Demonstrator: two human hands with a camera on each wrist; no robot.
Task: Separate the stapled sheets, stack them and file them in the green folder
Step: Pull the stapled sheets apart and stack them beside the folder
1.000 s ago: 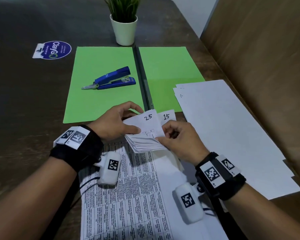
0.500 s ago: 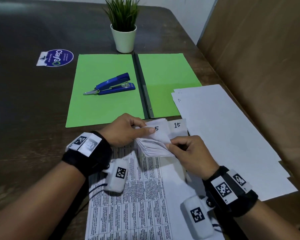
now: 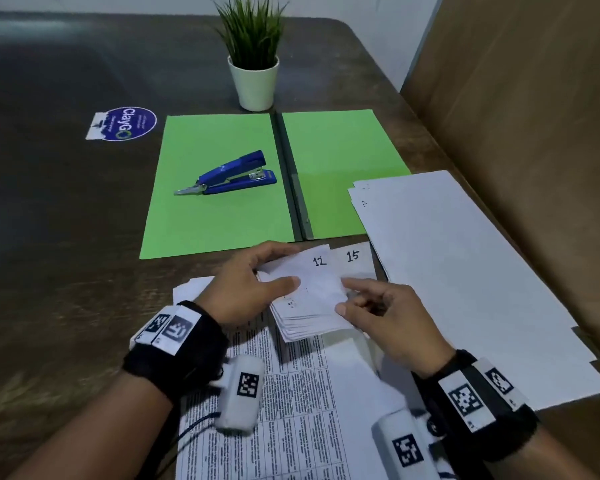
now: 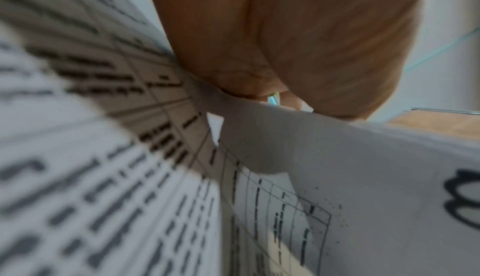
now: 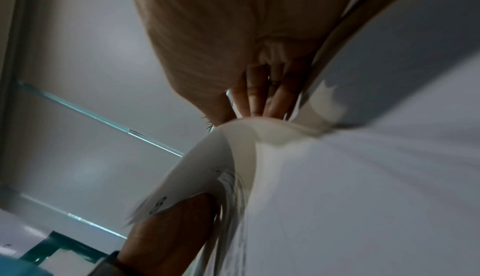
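With both the left hand and right hand pinching folded-back stapled sheets, twelve o'clock corners could tear if tugged.

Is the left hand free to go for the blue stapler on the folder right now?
Probably not yet: the left hand is holding the folded-back sheets. The path to the stapler itself looks unobstructed.

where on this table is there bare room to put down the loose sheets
Free: the dark tabletop left of the green folder, below the round sticker; the folder's right leaf above the white stack. Crowded: its left leaf holds the blue stapler; printed sheets and both hands fill the near edge.
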